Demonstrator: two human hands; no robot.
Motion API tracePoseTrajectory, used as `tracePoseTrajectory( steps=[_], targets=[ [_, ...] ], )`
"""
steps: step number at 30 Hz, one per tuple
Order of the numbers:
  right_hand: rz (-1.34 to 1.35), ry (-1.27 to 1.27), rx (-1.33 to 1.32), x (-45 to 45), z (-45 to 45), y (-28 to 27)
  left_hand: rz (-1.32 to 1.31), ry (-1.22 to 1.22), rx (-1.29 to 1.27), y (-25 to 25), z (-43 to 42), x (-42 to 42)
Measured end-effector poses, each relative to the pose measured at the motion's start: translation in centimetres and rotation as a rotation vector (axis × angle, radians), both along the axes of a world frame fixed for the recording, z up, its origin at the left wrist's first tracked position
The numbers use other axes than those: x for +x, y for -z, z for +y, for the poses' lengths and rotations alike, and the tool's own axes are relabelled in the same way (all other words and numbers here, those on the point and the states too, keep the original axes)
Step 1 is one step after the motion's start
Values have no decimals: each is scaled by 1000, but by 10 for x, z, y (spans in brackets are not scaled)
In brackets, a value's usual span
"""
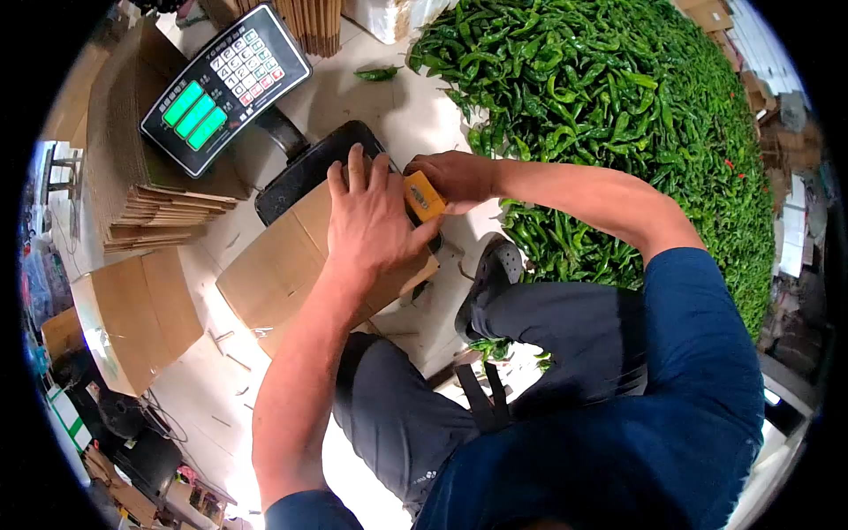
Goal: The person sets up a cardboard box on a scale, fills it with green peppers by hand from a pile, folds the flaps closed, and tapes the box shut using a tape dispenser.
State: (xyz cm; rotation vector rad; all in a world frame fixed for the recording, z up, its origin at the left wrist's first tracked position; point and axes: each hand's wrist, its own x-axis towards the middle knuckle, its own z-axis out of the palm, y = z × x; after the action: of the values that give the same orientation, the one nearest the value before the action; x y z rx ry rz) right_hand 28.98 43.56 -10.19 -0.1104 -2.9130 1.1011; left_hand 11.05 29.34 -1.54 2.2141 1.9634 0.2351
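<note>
A closed cardboard box (291,252) lies at an angle in front of me on the black platform (296,190) of a scale. My left hand (367,212) presses on its top near the right end, fingers spread and stretched out. At that same end my right hand (455,179) is wrapped round an orange, block-shaped tool (424,196) with a small dark mark on its face. The tool is against the box edge beside my left thumb. Part of it is hidden in my grip, so its exact kind does not show.
Green peppers (609,115) form a large heap on the right, with one loose pepper (378,73) on the floor. The scale display (225,88) glows green at upper left. Flattened cartons (150,150) are stacked beside it, and another cardboard box (137,318) stands left.
</note>
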Motion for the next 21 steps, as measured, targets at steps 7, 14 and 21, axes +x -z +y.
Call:
tracePoseTrajectory(
  steps=[7,14,21],
  targets=[
    [-55,51,121,-3,-8,30,36,-2,-1,2,-4,-1],
    [-213,22,319,-4,-5,37,70,-124,-21,-1,4,15],
    [-323,57,459,-5,-14,39,-32,-393,138,22,18,12]
  ],
)
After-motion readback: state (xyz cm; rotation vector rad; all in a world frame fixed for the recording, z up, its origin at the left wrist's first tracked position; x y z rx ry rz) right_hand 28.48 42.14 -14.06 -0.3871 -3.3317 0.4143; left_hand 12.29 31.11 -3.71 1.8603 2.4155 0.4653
